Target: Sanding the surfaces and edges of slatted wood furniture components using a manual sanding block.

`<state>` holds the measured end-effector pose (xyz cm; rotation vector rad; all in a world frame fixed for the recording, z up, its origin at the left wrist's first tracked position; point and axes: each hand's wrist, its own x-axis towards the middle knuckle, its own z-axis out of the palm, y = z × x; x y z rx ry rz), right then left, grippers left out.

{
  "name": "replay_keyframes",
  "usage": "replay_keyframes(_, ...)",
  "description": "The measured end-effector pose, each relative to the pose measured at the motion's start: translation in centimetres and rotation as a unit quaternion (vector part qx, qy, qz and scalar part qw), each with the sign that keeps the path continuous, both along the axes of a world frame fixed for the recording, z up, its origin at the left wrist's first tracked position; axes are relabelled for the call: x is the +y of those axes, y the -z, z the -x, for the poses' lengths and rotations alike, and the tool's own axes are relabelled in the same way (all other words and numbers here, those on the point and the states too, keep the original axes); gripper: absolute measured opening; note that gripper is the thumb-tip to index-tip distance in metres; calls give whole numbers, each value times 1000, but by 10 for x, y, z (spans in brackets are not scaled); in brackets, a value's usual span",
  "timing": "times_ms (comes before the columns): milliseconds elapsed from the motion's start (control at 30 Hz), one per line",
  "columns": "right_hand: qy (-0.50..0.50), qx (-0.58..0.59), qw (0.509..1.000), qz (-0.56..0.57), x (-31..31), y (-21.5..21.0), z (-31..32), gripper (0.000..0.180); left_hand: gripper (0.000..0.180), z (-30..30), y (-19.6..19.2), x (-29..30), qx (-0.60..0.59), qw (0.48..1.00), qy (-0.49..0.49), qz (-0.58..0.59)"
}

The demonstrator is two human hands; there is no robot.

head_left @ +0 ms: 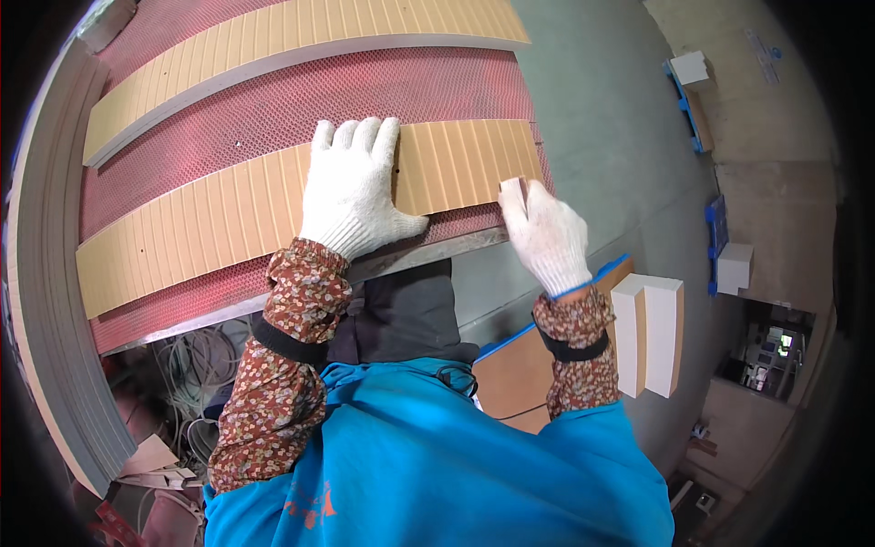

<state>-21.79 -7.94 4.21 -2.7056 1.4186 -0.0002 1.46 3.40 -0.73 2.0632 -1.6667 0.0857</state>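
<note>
A long tan board with crosswise grooves (219,205) lies on a red, mesh-patterned tabletop (301,96). My left hand (351,187), in a white knit glove, rests flat on this board right of its middle, fingers stretched toward the far edge and thumb out to the right. At the board's near right corner is my right hand (550,235), also gloved, with its fingers closed. Between its thumb and fingers shows a small pale piece with a brownish face (513,188). Its kind is hard to tell, since the fingers cover most of it.
A second grooved board (301,41) lies farther back. A stack of long boards (56,301) stands along the left side. Coiled hoses (202,360) hang below the table. To the right, white blocks (661,333) stand near a brown panel (515,383); blue pallets (717,242) lie farther off.
</note>
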Motion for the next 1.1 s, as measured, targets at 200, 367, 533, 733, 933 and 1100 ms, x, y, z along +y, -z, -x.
replay_keyframes(200, -6, -36, 999, 4, -24, 0, -23, 49, 102, -1, -6, 0, -6, 1000, -3, -5)
replay_keyframes(367, -14, -25, 999, 15, -80, 6, -73, 51, 102, 0, -5, -2, 0, 1000, 1, -2)
replay_keyframes(533, -20, -26, 999, -1, -75, 11, -64, 52, 104, 0, 0, -2, -3, 1000, 1, 2)
replay_keyframes(733, -16, 30, 999, -12, 2, -8, 3, 45, 106, 0, -1, -1, -8, 1000, 0, 1)
replay_keyframes(933, 36, -32, 998, -43, 14, 4, 32, 42, 106, -1, -2, 0, -10, 1000, 1, 7)
replay_keyframes(1100, 43, -64, 997, 3, 3, 5, 26, 47, 104, -1, -1, 0, -11, 1000, -1, -4)
